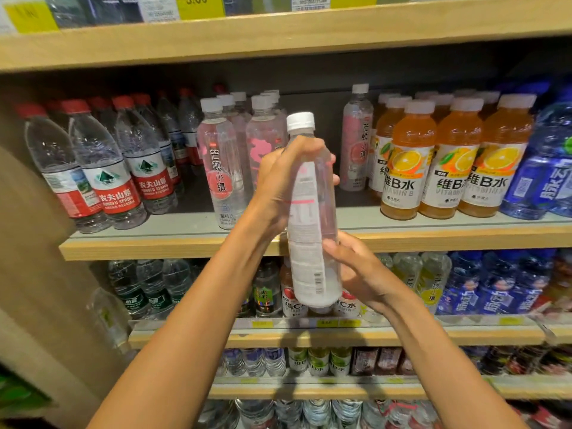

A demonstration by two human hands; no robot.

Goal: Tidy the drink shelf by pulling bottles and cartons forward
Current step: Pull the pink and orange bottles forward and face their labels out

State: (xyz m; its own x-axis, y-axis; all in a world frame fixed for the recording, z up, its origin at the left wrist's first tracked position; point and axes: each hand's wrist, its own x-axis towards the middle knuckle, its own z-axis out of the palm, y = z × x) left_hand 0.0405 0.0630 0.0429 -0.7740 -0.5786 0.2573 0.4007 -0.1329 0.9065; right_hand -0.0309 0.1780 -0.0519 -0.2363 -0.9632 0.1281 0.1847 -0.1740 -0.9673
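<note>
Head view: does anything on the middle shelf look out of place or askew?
Yes. One pink-label bottle stands alone, set well back beside the orange drinks, leaving a bare gap at the shelf edge in front. A matching bottle is off the shelf, held in the left hand.

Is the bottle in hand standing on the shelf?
No, the left hand grips the clear bottle in the air, in front of the shelf.

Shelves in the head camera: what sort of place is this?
Probably a shop's drinks aisle: wooden shelves stacked with rows of identical red-capped water bottles and orange vitamin drinks, with yellow price tags on the shelf edges.
</note>
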